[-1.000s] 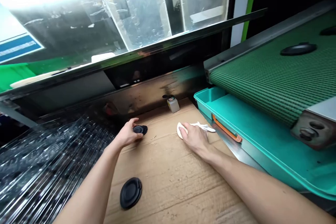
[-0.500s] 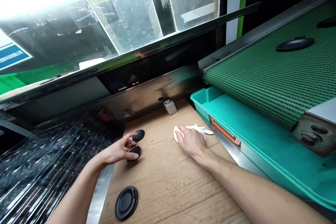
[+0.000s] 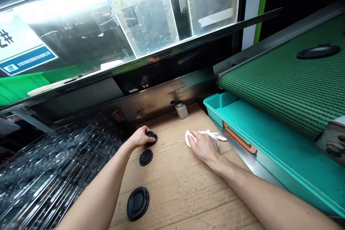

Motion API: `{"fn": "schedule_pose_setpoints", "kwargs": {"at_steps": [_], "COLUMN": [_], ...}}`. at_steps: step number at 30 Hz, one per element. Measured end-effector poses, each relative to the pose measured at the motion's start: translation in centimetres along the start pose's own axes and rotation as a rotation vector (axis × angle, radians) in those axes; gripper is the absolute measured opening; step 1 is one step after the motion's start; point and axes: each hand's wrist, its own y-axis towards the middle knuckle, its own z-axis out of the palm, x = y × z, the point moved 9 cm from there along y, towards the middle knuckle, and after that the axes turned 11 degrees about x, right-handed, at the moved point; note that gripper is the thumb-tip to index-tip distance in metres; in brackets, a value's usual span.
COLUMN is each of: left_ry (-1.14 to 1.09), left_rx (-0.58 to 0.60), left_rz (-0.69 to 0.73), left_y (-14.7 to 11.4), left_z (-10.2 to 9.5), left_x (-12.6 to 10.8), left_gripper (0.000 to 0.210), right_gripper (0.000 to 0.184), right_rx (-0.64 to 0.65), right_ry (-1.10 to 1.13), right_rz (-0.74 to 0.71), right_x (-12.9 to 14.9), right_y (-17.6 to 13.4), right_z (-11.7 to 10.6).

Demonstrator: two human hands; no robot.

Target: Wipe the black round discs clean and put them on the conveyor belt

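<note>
My left hand (image 3: 139, 138) is closed on the farther small black round lid (image 3: 151, 137), thumb on its top and the other fingers mostly hidden behind. Just nearer to me, a second small black round lid (image 3: 146, 157) lies flat on the cardboard sheet (image 3: 185, 183). A larger black lid (image 3: 137, 203) with a small tab on its rim rests at the front left. On the right side of the cardboard, my right hand (image 3: 206, 149) grips a bunched white cloth (image 3: 190, 138), and its loose end spreads out behind the knuckles.
A small square bottle (image 3: 182, 110) with a metal top stands at the cardboard's far edge. Teal bins (image 3: 269, 133) sit to the right, under a green conveyor belt (image 3: 280, 75) carrying a black lid (image 3: 318, 51). Clear plastic-wrapped stacks (image 3: 61, 172) fill the left.
My left hand has left the nearer small lid, now lying flat, and moved away from me onto the farther one. My right hand keeps its grip on the cloth. The view has shifted slightly.
</note>
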Motion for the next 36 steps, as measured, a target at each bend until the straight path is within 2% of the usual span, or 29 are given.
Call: {"fn": "schedule_pose_setpoints", "kwargs": {"at_steps": [6, 8, 10, 12, 14, 16, 17, 19, 23, 29, 31, 34, 36], "left_ry": [-0.178, -0.303, -0.441, -0.744, -1.175, -1.552, -1.657, -1.773, -1.799, -1.783, -1.781, -1.811, -1.848], "left_rx": [-0.085, -0.119, -0.129, -0.098, -0.031, 0.047, 0.070, 0.077, 0.040, 0.135, 0.157, 0.201, 0.205], "left_rz": [0.062, 0.091, 0.138, 0.219, 0.274, 0.266, 0.246, 0.217, 0.218, 0.222, 0.197, 0.160, 0.161], "left_y": [-1.2, -2.3, -3.9, -5.7, -7.3, -8.4, -8.7, -9.0, -8.9, -9.3, -9.4, -9.4, -9.3], "left_z": [-0.5, -0.5, 0.3, 2.1, 4.9, 8.0, 9.3, 11.0, 12.4, 14.2, 14.5, 14.5, 14.3], "left_x": [-2.0, -3.1, -4.7, -6.5, -7.8, -8.4, -8.4, -8.1, -7.5, -8.7, -8.6, -8.2, -8.0], "left_gripper": [0.030, 0.027, 0.024, 0.020, 0.019, 0.021, 0.025, 0.035, 0.034, 0.035, 0.037, 0.037, 0.037], "right_gripper": [0.033, 0.034, 0.038, 0.045, 0.051, 0.052, 0.050, 0.045, 0.037, 0.033, 0.030, 0.026, 0.028], "right_rx": [-0.022, -0.049, -0.040, 0.038, 0.141, 0.193, 0.209, 0.239, 0.310, 0.313, 0.405, 0.657, 0.715], "right_ry": [0.074, 0.216, 0.479, 0.782, 1.017, 1.152, 1.187, 1.210, 1.125, 1.040, 0.966, 0.805, 0.788], "right_rz": [-0.011, -0.064, -0.158, -0.246, -0.288, -0.320, -0.341, -0.384, -0.401, -0.439, -0.456, -0.486, -0.474], "right_x": [-0.3, -0.1, 0.5, 1.4, 2.3, 3.0, 3.3, 3.9, 4.8, 5.6, 5.9, 6.1, 5.7], "right_y": [-0.1, -0.2, -0.2, -0.3, -0.4, -0.7, -0.9, -1.3, -2.0, -2.6, -2.8, -3.3, -3.1], "right_z": [-0.2, -0.4, -0.5, -0.3, 0.2, 0.2, 0.2, 0.2, 1.4, 2.4, 2.5, 2.9, 2.5]}}
